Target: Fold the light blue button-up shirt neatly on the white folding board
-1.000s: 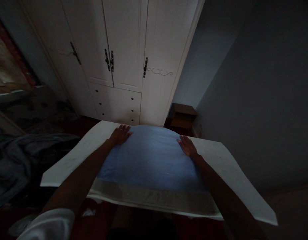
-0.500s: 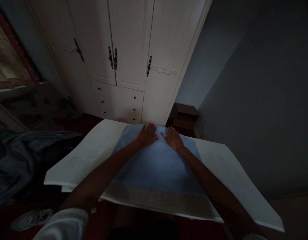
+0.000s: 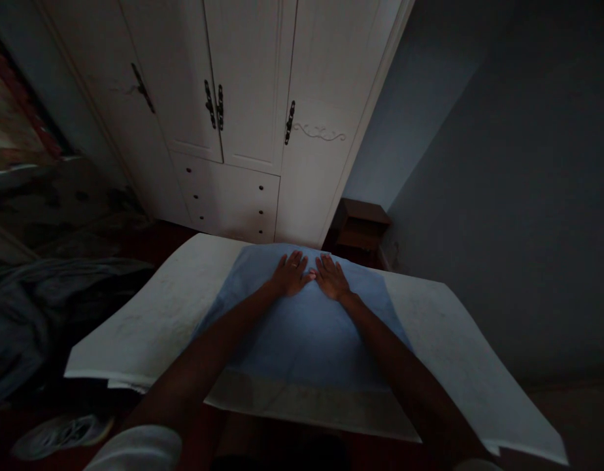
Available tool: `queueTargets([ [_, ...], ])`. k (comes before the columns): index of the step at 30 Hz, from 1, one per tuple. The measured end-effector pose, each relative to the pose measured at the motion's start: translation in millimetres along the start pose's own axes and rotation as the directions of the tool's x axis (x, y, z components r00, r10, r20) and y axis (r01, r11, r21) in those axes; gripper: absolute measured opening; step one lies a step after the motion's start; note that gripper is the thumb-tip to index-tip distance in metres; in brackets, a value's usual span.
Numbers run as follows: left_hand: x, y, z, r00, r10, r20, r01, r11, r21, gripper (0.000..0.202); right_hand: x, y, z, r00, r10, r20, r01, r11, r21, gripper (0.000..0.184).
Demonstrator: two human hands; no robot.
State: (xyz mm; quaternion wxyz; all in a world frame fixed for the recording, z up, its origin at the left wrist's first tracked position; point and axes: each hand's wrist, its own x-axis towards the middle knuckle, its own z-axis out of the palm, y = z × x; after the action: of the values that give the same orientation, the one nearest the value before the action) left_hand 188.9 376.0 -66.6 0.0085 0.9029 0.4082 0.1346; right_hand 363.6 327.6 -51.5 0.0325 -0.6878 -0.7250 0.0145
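Note:
A blue cloth (image 3: 302,327) with a pale band along its near edge lies spread on a white board (image 3: 165,314). My left hand (image 3: 291,274) rests flat on the far middle of the cloth, fingers stretched out, a ring on one finger. Right beside it my right hand (image 3: 331,277) lies flat too, fingers apart, thumb almost touching the left hand. Both arms reach forward over the cloth. Neither hand holds anything.
A white wardrobe (image 3: 253,118) with dark handles and small drawers stands just beyond the board. A brown wooden stool (image 3: 361,226) sits at its right by the grey wall. Dark bedding (image 3: 42,314) lies heaped at left, and a shoe (image 3: 61,435) is on the floor.
My hands moved from the far corners of the blue cloth inward to its far middle, and now lie side by side, slightly nearer than half a second ago.

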Motion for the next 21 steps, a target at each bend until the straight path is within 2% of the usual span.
queueTargets([
  [3, -1.8, 1.5, -1.0, 1.000, -0.004, -0.030, 0.004, 1.000, -0.006, 0.073, -0.4, 0.6, 1.0, 1.000, -0.005, -0.006, 0.005, 1.000, 0.020, 0.066],
  [7, -4.2, 3.4, -6.4, 0.984, -0.131, -0.120, 0.130, 0.991, -0.015, 0.083, -1.9, 1.1, 2.2, 0.999, -0.002, -0.040, 0.004, 0.998, 0.062, 0.071],
  [11, -3.9, 5.1, -10.2, 0.982, -0.179, -0.058, 0.178, 0.984, -0.023, 0.087, -2.3, -0.4, 1.8, 0.993, 0.066, -0.102, -0.058, 0.995, 0.081, 0.079],
  [16, -3.2, 5.1, -9.8, 0.980, -0.192, -0.058, 0.191, 0.981, -0.013, 0.086, -1.1, -1.8, -0.3, 0.995, 0.094, -0.015, -0.093, 0.993, 0.072, 0.083],
  [21, -2.6, 5.6, -11.7, 0.980, -0.194, -0.043, 0.194, 0.981, -0.010, 0.086, 1.4, -1.5, -1.7, 0.995, 0.104, -0.005, -0.103, 0.991, 0.089, 0.084],
])
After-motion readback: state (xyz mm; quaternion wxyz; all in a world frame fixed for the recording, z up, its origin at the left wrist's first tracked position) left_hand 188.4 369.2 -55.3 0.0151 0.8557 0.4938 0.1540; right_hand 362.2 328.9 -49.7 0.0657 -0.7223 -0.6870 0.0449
